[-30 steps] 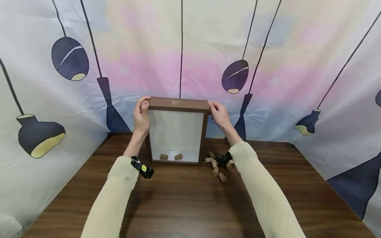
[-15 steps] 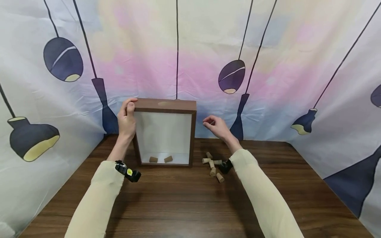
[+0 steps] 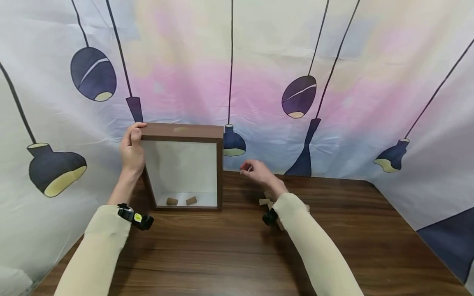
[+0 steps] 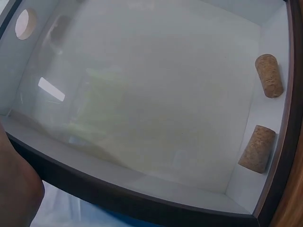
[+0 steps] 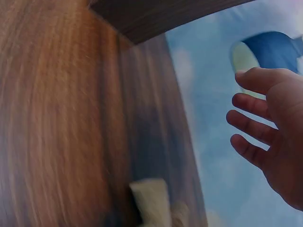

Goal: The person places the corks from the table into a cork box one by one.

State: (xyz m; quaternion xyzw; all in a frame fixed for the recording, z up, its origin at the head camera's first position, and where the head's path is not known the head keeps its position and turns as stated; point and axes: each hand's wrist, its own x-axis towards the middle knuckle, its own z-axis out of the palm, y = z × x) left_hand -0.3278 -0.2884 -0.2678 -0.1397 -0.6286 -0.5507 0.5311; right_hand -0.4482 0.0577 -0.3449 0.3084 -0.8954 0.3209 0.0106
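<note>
A brown shadow box frame [image 3: 200, 131] with a clear front stands upright on the table. My left hand [image 3: 132, 152] grips its upper left corner, thumb on the front. Two corks, a left one [image 3: 172, 201] and a right one [image 3: 191, 200], lie inside on the white bottom. In the left wrist view, a round hole [image 4: 25, 23] shows in the box's top side. My right hand [image 3: 259, 173] hovers to the right of the box, apart from it, its fingers loosely bent with nothing held. Below it lie several loose corks [image 3: 264, 202], partly hidden by the wrist.
The dark wooden table [image 3: 207, 250] reaches forward to a hanging cloth [image 3: 255, 94] printed with lamps. More cloth hangs at the left and right sides. A black wrist camera [image 3: 138, 220] sits on the left cuff, and another black camera [image 3: 270, 218] on the right.
My right hand has let go of the box's upper right corner and moved lower. With my left hand still on it, the box has shifted left, uncovering a printed lamp behind.
</note>
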